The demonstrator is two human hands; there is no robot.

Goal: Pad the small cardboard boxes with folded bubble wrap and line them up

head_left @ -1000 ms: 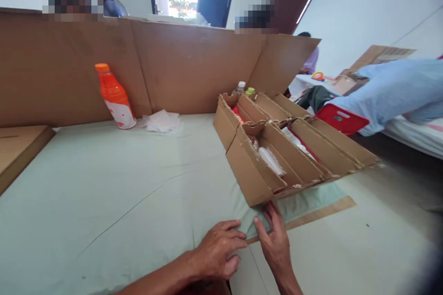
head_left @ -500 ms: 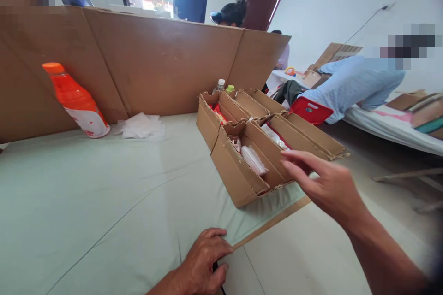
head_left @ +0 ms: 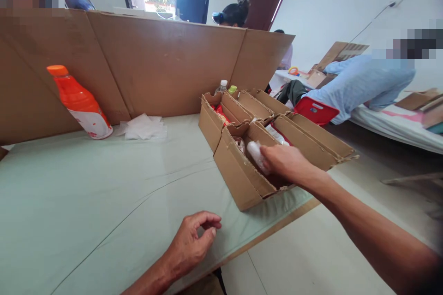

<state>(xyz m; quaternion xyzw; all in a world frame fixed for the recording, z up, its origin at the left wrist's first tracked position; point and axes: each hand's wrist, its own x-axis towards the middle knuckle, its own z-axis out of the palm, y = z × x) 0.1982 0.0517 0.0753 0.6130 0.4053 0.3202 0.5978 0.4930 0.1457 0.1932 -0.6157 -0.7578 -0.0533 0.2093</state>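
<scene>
My right hand (head_left: 282, 161) reaches into the near compartment of an open cardboard box (head_left: 238, 184). Its fingers are closed on the upper end of a clear plastic roll (head_left: 256, 152), which is still inside the compartment; the fingertips are partly hidden. Beside the roll, in the same compartment, lies a small pale pinkish packet (head_left: 239, 144). My left hand (head_left: 195, 239) hovers over the near edge of the table, fingers curled loosely with a gap to the thumb and nothing in it.
An orange bottle (head_left: 83, 106) leans against a cardboard screen (head_left: 173, 64). White tissues (head_left: 145, 127) lie next to it. Other compartments hold a red packet (head_left: 220, 113) and white-and-red packages (head_left: 275, 134). A person in light blue (head_left: 367, 80) bends over another table at right.
My right hand has moved left and down into the box and closed on the plastic roll, which has shifted slightly. My left hand has lifted off the table edge, moving left.
</scene>
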